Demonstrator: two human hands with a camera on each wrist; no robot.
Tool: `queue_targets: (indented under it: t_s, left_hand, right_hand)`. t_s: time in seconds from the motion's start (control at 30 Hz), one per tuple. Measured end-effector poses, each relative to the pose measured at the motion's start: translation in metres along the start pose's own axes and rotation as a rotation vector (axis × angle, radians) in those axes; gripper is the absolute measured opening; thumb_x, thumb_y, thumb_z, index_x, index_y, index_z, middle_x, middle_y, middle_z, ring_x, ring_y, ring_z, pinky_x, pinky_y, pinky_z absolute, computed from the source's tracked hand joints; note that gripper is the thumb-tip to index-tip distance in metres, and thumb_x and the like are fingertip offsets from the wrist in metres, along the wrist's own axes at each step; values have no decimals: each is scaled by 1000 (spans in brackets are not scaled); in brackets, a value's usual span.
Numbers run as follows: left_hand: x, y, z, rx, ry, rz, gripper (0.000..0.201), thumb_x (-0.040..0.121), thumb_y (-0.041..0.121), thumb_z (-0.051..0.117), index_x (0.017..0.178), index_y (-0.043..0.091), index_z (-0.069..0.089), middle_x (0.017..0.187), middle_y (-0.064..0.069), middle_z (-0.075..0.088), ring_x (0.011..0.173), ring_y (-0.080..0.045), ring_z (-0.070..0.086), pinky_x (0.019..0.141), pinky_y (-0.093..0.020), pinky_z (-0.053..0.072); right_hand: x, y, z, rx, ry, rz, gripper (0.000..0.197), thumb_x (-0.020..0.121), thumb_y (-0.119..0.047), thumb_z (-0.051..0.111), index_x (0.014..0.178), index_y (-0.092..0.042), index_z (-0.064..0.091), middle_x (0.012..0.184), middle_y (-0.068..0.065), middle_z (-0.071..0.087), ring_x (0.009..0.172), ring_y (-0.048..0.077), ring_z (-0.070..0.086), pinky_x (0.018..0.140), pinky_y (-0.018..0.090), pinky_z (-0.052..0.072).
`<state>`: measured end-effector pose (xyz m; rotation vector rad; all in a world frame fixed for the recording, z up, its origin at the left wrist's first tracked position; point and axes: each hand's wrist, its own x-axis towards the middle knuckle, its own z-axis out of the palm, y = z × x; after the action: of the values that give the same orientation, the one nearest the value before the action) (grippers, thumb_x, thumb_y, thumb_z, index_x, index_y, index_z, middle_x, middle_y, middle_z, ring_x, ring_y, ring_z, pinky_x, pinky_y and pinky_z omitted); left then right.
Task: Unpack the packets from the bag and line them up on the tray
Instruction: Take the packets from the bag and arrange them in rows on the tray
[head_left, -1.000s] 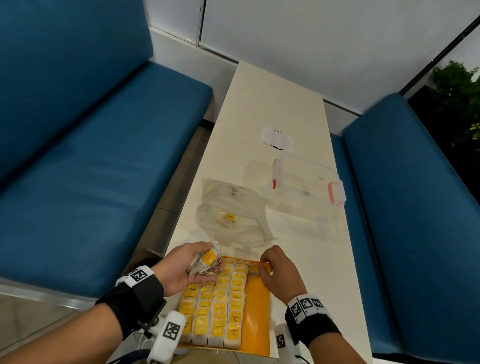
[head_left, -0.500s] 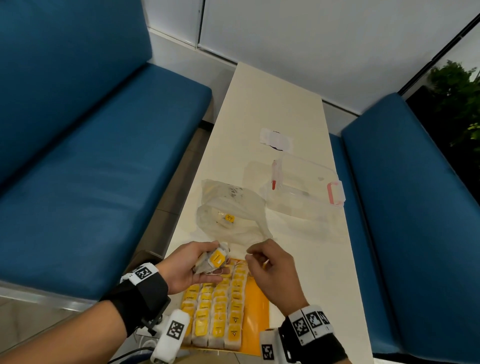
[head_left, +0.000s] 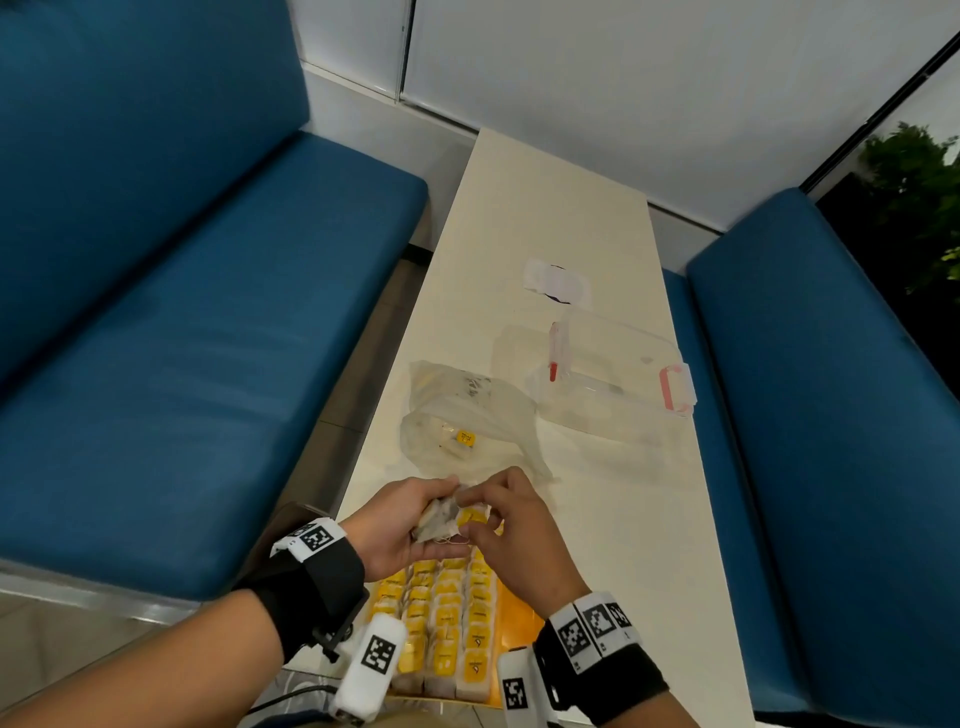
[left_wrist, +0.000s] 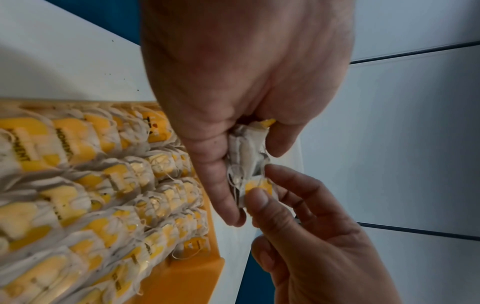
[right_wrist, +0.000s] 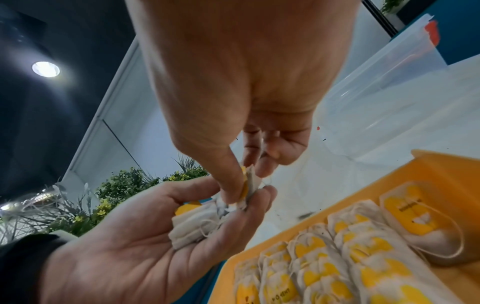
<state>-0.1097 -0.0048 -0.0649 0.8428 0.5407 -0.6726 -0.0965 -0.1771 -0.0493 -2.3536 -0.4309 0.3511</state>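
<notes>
Small white tea packets with yellow tags fill several rows on the orange tray (head_left: 519, 618) at the table's near end. Above the tray's far edge my left hand (head_left: 439, 512) grips a bunch of packets (left_wrist: 246, 148) in its curled fingers. My right hand (head_left: 475, 514) pinches one packet (right_wrist: 249, 185) at the bunch's end between thumb and forefinger. Just beyond the hands lies the crumpled clear plastic bag (head_left: 467, 410), with one yellow-tagged packet (head_left: 465, 437) showing inside it.
An open clear plastic box with red latches (head_left: 618, 374) stands right of the bag. Farther along the narrow cream table (head_left: 623, 519) lies a white label (head_left: 556, 275). Blue benches (head_left: 182, 364) flank the table on both sides.
My right hand left the tray's far edge, moved over to the left hand and took hold of a packet in the bunch. The left hand shifted slightly right.
</notes>
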Motion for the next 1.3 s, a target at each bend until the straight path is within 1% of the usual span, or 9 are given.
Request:
queue_targets:
  t_s: [0.13, 0.33, 0.43, 0.53, 0.73, 0.9, 1.13, 1.23, 1.3]
  left_hand:
    - [0, 0, -5, 28, -12, 3, 33, 101, 23, 60, 126, 4, 66, 115, -17, 75, 96, -31, 74, 81, -42, 64]
    - [1, -1, -10, 102, -62, 49, 33, 96, 16, 68, 125, 2, 65, 102, -14, 71, 91, -25, 73, 70, -29, 62]
    - [4, -2, -11, 126, -55, 66, 32, 94, 6, 69, 125, 0, 64, 97, -15, 72, 84, -21, 72, 65, -25, 61]
    - [7, -2, -11, 135, -47, 69, 32, 92, 2, 70, 123, 0, 65, 93, -13, 71, 78, -19, 70, 62, -23, 59]
    - [9, -2, -17, 104, 1, 60, 29, 96, 7, 67, 123, -1, 64, 96, -17, 71, 75, -22, 70, 59, -25, 60]
    - [12, -2, -24, 84, 29, 51, 31, 97, 9, 65, 126, -1, 63, 101, -19, 73, 79, -24, 72, 62, -28, 61]
    - [13, -2, -26, 100, 25, 63, 31, 97, 12, 64, 125, -1, 63, 101, -16, 74, 82, -23, 72, 68, -29, 61]
    - [13, -2, -25, 108, 29, 75, 29, 98, 11, 64, 124, -1, 64, 100, -17, 74, 80, -23, 73, 67, -29, 61]
    - [14, -2, -25, 108, 28, 79, 29, 97, 10, 64, 124, -1, 64, 101, -18, 73, 81, -24, 73, 66, -29, 61]
  right_hand:
    - [-1, 0, 0, -19, 15, -20, 13, 84, -17, 75, 91, -25, 67, 96, -14, 47, 78, 3, 54, 72, 13, 45]
    - [-2, -5, -13, 18, 43, -66, 21, 80, -14, 78, 80, -24, 60, 89, -12, 52, 74, 9, 55, 70, 16, 46]
    - [-3, -2, -17, 40, 32, -83, 18, 82, -9, 75, 83, -22, 63, 83, -10, 58, 76, 6, 57, 69, 12, 43]
    - [-4, 1, -18, -37, 19, -121, 13, 85, -9, 71, 93, -19, 69, 84, -11, 58, 77, 4, 57, 70, 9, 42]
    - [-5, 3, -36, -47, 142, -94, 14, 85, -6, 69, 87, -19, 74, 86, -9, 63, 81, 4, 62, 68, 7, 42]
    - [-5, 16, -53, -139, 76, 67, 14, 89, -11, 69, 97, -19, 77, 90, -11, 64, 81, 0, 61, 71, 9, 44]
    - [-14, 24, -54, -303, -61, 153, 11, 87, -18, 68, 87, -29, 72, 85, -15, 68, 70, 0, 58, 63, 12, 43]
    - [-16, 31, -50, -396, -189, 179, 14, 88, -18, 65, 94, -27, 74, 97, -11, 72, 76, 2, 57, 66, 14, 42]
    - [-16, 34, -47, -459, -271, 191, 20, 87, -15, 62, 97, -26, 75, 100, -8, 73, 86, 9, 63, 72, 21, 49]
